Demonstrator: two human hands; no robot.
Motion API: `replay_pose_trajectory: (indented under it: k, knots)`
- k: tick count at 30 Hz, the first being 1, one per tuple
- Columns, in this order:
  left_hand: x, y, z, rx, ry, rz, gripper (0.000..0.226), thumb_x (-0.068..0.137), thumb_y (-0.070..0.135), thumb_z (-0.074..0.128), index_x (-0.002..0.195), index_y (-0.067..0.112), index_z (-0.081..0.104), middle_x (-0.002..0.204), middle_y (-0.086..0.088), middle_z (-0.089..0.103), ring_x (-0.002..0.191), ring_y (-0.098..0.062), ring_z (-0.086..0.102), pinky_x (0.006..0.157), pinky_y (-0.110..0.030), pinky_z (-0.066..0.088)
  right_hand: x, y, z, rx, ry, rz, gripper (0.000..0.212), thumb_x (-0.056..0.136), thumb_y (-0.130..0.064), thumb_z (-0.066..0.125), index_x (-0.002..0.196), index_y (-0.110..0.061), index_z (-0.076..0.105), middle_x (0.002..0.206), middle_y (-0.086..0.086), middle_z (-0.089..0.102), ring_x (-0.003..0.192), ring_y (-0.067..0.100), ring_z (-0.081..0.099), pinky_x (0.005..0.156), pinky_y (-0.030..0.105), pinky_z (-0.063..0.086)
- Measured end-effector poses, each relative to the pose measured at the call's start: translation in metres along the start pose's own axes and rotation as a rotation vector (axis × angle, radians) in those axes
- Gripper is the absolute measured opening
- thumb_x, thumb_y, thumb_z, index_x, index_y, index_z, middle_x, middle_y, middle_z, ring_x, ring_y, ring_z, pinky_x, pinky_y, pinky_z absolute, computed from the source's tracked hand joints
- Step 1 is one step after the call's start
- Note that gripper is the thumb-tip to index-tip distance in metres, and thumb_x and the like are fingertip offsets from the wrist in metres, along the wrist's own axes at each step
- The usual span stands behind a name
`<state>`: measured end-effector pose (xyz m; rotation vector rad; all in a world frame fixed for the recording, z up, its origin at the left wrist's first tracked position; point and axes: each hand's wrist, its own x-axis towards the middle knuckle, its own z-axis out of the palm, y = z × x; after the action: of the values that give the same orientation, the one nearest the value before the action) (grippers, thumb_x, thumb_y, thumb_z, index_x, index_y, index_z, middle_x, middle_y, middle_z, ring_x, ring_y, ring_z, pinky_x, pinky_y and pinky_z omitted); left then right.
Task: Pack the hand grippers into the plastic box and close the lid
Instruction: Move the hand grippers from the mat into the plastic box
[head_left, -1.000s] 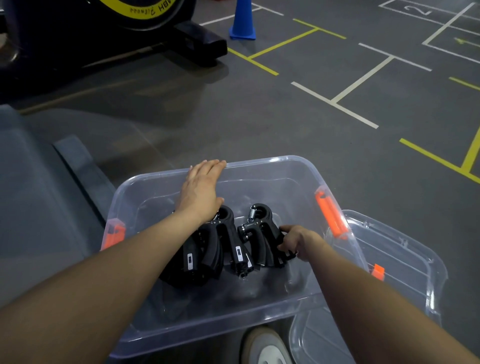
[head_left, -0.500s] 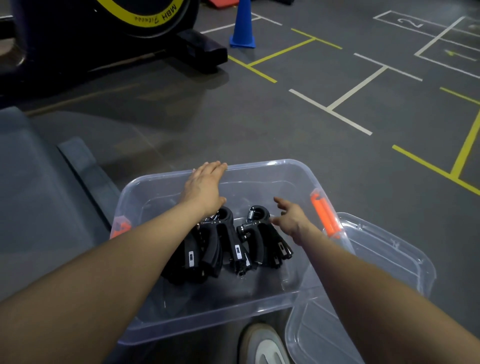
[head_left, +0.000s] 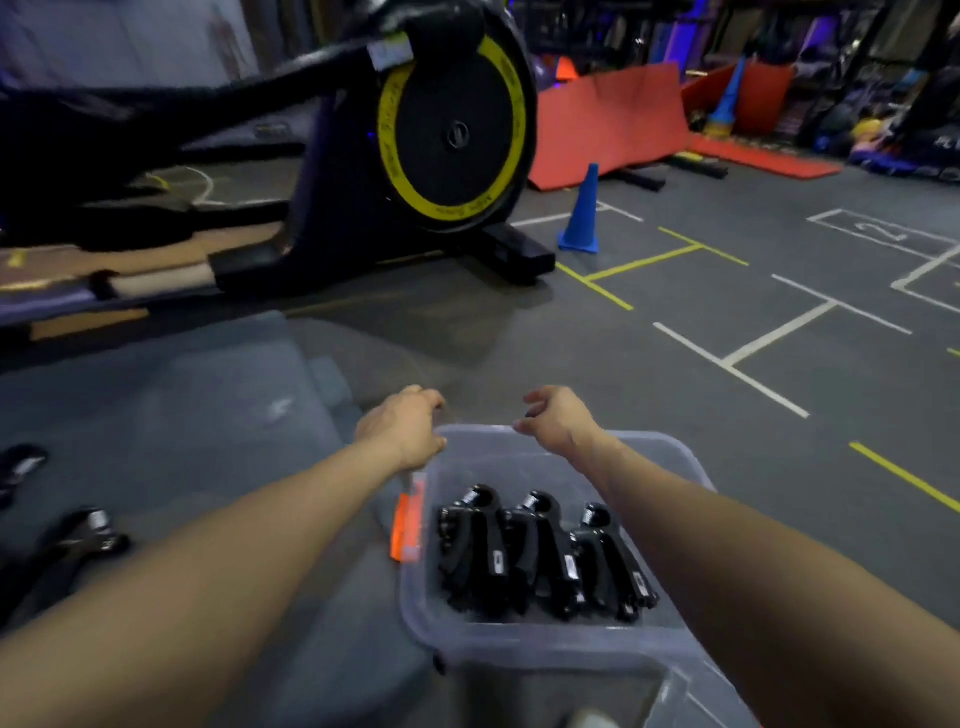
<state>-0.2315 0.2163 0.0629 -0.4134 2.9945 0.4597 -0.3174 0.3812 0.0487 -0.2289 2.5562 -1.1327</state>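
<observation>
Head view, from the left: two more hand grippers (head_left: 78, 535) lie on the grey mat (head_left: 182, 415), well apart from the clear plastic box (head_left: 670, 462), whose orange latch (head_left: 408, 527) sits on its left wall. The left hand (head_left: 402, 428) reaches to the box's far left corner with fingers curled downward, though whether they grip the rim I cannot tell, and three black hand grippers in the box (head_left: 540, 556) stand side by side, springs up. The right hand (head_left: 558, 421) hovers at the far rim with fingers loosely curled and thumb apart, holding nothing visible; no lid is on the box.
</observation>
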Motion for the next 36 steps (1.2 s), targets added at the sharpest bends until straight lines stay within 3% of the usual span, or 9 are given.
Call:
replay_pose_trajectory:
  k: [7, 10, 12, 18, 22, 26, 30, 36]
  knots:
    - [-0.076, -0.137, -0.051, -0.054, 0.084, -0.255, 0.051, 0.088, 0.03, 0.06, 0.136, 0.023, 0.044, 0.142, -0.002, 0.042, 0.13, -0.023, 0.045, 0.105, -0.035, 0.04, -0.033, -0.115, 0.12, 0.067, -0.157, -0.181, 0.05, 0.081, -0.01, 0.07, 0.128, -0.001, 0.054, 0.122, 0.017, 0.063, 0.112, 0.027, 0.06, 0.098, 0.031, 0.044]
    - [-0.113, -0.194, -0.047, -0.091, 0.13, -0.39, 0.049, 0.088, 0.027, 0.06, 0.134, 0.021, 0.047, 0.14, -0.004, 0.044, 0.129, -0.024, 0.046, 0.106, -0.034, 0.04, -0.046, -0.14, 0.18, 0.107, -0.239, -0.195, 0.048, 0.082, -0.006, 0.069, 0.127, 0.001, 0.054, 0.103, 0.013, 0.06, 0.091, 0.019, 0.054, 0.081, 0.025, 0.044]
    - [-0.137, -0.227, -0.037, -0.1, 0.128, -0.468, 0.049, 0.086, 0.025, 0.06, 0.133, 0.021, 0.047, 0.137, -0.005, 0.045, 0.128, -0.025, 0.047, 0.106, -0.035, 0.041, -0.057, -0.152, 0.217, 0.117, -0.316, -0.197, 0.045, 0.084, -0.004, 0.066, 0.126, 0.002, 0.051, 0.098, 0.01, 0.051, 0.089, 0.018, 0.049, 0.07, 0.021, 0.039]
    - [-0.189, -0.299, -0.003, -0.093, 0.143, -0.659, 0.052, 0.084, 0.026, 0.064, 0.131, 0.016, 0.046, 0.133, -0.008, 0.042, 0.128, -0.027, 0.042, 0.105, -0.039, 0.041, -0.07, -0.156, 0.316, 0.063, -0.448, -0.188, 0.047, 0.082, -0.004, 0.067, 0.126, 0.001, 0.051, 0.094, 0.009, 0.051, 0.079, 0.018, 0.05, 0.063, 0.019, 0.037]
    - [-0.193, -0.324, 0.014, -0.102, 0.191, -0.723, 0.056, 0.084, 0.026, 0.066, 0.132, 0.011, 0.042, 0.136, -0.009, 0.04, 0.129, -0.028, 0.039, 0.104, -0.04, 0.04, -0.072, -0.155, 0.348, 0.038, -0.483, -0.193, 0.047, 0.083, -0.008, 0.068, 0.127, -0.001, 0.052, 0.094, 0.006, 0.049, 0.087, 0.017, 0.047, 0.073, 0.021, 0.037]
    - [-0.188, -0.335, 0.031, -0.089, 0.205, -0.798, 0.057, 0.083, 0.027, 0.067, 0.128, 0.006, 0.04, 0.134, -0.013, 0.039, 0.126, -0.031, 0.039, 0.1, -0.041, 0.041, -0.068, -0.147, 0.366, 0.022, -0.496, -0.151, 0.048, 0.083, -0.009, 0.068, 0.127, 0.001, 0.052, 0.073, -0.004, 0.046, 0.09, 0.016, 0.046, 0.082, 0.02, 0.034]
    - [-0.183, -0.341, 0.042, -0.109, 0.249, -0.921, 0.059, 0.084, 0.025, 0.067, 0.127, 0.001, 0.036, 0.135, -0.017, 0.036, 0.126, -0.035, 0.041, 0.098, -0.044, 0.043, -0.061, -0.139, 0.372, -0.004, -0.478, -0.15, 0.048, 0.082, -0.01, 0.069, 0.126, 0.001, 0.052, 0.095, 0.006, 0.049, 0.092, 0.016, 0.047, 0.087, 0.027, 0.04]
    - [-0.183, -0.353, 0.04, -0.151, 0.221, -1.016, 0.04, 0.089, 0.018, 0.062, 0.122, 0.0, 0.047, 0.129, -0.019, 0.046, 0.119, -0.038, 0.048, 0.094, -0.047, 0.044, -0.06, -0.141, 0.377, 0.011, -0.482, -0.126, 0.045, 0.083, -0.011, 0.068, 0.124, 0.0, 0.053, 0.092, 0.003, 0.052, 0.093, 0.016, 0.049, 0.101, 0.032, 0.042]
